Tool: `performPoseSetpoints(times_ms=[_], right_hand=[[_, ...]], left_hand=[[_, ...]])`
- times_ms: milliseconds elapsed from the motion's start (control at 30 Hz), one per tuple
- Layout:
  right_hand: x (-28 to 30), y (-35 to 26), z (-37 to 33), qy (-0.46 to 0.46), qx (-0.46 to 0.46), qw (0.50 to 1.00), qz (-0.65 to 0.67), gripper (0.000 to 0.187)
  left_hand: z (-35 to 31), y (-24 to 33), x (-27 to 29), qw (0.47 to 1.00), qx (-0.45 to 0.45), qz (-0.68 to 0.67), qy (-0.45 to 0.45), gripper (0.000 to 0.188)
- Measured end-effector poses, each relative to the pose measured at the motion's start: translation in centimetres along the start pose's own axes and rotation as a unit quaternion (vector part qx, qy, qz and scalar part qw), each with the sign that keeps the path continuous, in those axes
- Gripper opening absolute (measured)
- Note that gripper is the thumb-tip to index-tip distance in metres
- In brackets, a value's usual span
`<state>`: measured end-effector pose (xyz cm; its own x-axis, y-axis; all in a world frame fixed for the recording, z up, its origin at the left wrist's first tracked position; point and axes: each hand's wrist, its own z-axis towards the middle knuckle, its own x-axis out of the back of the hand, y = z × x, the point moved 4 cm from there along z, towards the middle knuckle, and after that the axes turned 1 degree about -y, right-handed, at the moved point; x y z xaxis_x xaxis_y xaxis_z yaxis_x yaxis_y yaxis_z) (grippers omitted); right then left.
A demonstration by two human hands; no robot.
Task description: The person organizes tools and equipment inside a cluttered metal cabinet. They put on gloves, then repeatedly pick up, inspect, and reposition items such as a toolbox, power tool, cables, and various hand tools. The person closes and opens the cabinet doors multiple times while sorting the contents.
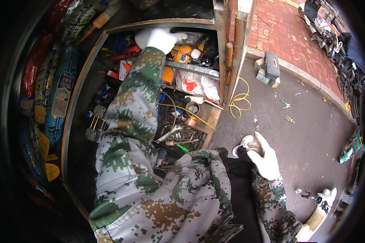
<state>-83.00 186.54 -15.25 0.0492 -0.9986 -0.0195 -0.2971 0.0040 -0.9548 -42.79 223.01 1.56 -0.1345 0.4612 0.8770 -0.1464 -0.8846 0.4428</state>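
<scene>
My left hand [160, 39], in a white glove, reaches to the top compartment of a metal-framed cabinet. Its thumb stretches right, beside a grey case [194, 38], apart from the other fingers, which are partly hidden; I see nothing held. Below it lie orange-and-yellow items [181, 53] and a red tool [132, 49]. My right hand [265, 157], also gloved in white, hangs over the pavement outside the cabinet. Its fingers are extended with the thumb apart, and it holds nothing. A white shoe [243, 145] shows just beyond it.
A lower tray holds wrenches [173, 133] and a green-handled screwdriver [183, 148]. White plastic bags [199, 83] fill the middle compartment. A yellow hose [240, 99] coils by the door post. On the ground stand a grey toolbox [271, 65] and pliers [286, 105]. Packaged goods [63, 93] line the left.
</scene>
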Motion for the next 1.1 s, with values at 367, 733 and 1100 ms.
performPoseSetpoints(times_ms=[367,733,1100], right_hand=[[0.3,-1.8,3.5,-0.056,-0.022,0.995,-0.080,0.068],[-0.9,-0.3,6.3,-0.121,0.024,0.975,-0.187,0.064],[1.3,1.5,4.6,-0.066,-0.025,0.984,-0.162,0.064]], left_hand=[[-20.9,-3.9,11.5,0.956,-0.025,-0.151,0.250,0.050],[-22.4,-6.3,19.5,0.763,-0.048,-0.500,0.406,0.054],[-13.6,0.9,16.5,0.800,-0.078,-0.502,0.319,0.059]])
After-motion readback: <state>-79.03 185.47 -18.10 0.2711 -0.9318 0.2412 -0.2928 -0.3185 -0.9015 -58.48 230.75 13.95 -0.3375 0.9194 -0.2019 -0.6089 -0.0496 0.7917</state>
